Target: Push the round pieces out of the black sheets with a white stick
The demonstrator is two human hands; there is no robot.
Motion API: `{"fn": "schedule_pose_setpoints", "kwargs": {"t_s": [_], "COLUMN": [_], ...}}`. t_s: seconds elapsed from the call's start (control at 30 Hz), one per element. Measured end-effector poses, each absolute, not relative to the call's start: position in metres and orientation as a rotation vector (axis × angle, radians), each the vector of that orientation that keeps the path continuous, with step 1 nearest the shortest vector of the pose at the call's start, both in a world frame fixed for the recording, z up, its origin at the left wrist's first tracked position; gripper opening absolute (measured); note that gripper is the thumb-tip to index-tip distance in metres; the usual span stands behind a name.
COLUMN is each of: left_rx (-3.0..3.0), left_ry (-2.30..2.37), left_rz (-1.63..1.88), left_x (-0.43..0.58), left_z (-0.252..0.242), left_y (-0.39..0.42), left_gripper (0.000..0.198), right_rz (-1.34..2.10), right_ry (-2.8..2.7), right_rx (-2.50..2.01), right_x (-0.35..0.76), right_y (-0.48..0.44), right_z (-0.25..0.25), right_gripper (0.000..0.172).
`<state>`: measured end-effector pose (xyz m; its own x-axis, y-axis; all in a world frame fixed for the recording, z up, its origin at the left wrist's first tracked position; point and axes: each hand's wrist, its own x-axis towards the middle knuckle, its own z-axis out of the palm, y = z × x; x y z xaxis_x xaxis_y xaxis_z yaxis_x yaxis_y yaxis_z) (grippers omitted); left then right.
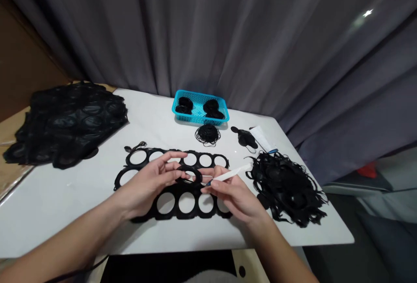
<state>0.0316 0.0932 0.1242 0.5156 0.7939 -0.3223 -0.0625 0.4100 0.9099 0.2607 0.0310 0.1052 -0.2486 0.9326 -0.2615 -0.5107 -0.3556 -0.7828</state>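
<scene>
A black sheet with rows of round holes (pixel 176 210) lies flat on the white table under both hands. My left hand (pixel 153 181) pinches the rim of a black ring (pixel 197 174) raised just above the sheet; whether it is joined to the sheet I cannot tell. My right hand (pixel 231 189) grips a slim white-handled tool (pixel 233 172) with a dark blue part near its tip. The tip points left at the ring, and its exact kind is unclear. Fingers of the right hand reach behind the ring's right side.
A blue basket (pixel 199 122) with black bundles stands at the back. Near it lie a coil of black strands (pixel 207 134), small black discs (pixel 246 138) and a white strip (pixel 261 138). Black scraps (pixel 288 187) heap at right; stacked black sheets (pixel 70 120) sit far left.
</scene>
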Motion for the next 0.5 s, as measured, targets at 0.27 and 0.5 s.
{"fn": "schedule_pose_setpoints", "kwargs": {"t_s": [0.27, 0.5], "left_rx": [1.618, 1.739], "left_ry": [1.150, 1.313], "left_rz": [0.543, 0.480], "left_x": [0.044, 0.084], "left_z": [0.148, 0.163], "left_y": [0.264, 0.382], "left_gripper": [0.057, 0.034], "right_rz": [1.643, 1.568], "right_ry": [-0.663, -0.698], "right_rx": [-1.009, -1.073], "right_x": [0.279, 0.288], "right_y": [0.055, 0.052], "right_z": [0.058, 0.057], "right_gripper": [0.029, 0.027]}}
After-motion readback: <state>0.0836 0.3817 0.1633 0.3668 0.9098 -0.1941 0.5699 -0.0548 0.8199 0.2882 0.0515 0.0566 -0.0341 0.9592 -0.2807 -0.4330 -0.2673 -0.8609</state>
